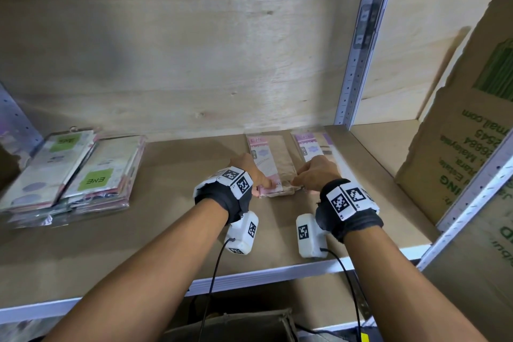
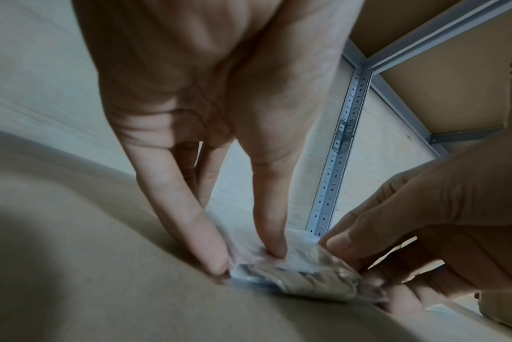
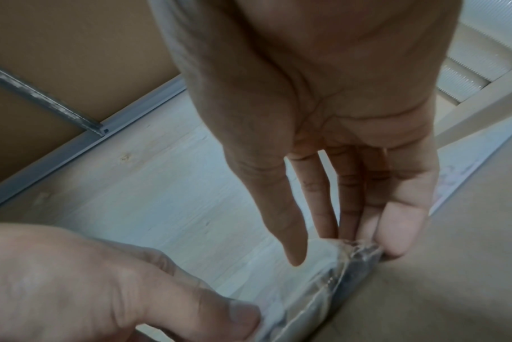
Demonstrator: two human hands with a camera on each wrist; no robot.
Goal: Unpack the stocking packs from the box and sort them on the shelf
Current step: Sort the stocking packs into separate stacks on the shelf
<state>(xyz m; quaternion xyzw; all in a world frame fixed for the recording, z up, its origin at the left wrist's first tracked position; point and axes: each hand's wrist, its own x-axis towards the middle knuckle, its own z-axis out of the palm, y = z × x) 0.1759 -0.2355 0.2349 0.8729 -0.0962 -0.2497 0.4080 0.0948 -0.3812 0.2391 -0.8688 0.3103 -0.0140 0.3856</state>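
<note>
A small stack of pink-labelled stocking packs (image 1: 273,166) lies on the brown shelf board (image 1: 166,230), with both hands at its near end. My left hand (image 1: 256,179) pinches the left corner, thumb on top and fingers along the side, as the left wrist view shows for the left hand (image 2: 244,259) on the pack end (image 2: 301,275). My right hand (image 1: 311,173) pinches the right corner; in the right wrist view the right hand (image 3: 345,251) has its fingers against the pack edge (image 3: 321,289). A purple-labelled stack (image 1: 311,144) lies just behind the right hand.
Two taller stacks of green-labelled packs (image 1: 83,172) lie at the shelf's left. A grey slotted upright (image 1: 358,50) divides the bays. A large cardboard box (image 1: 458,147) stands in the right bay. Another box's top (image 1: 236,325) shows below the shelf edge.
</note>
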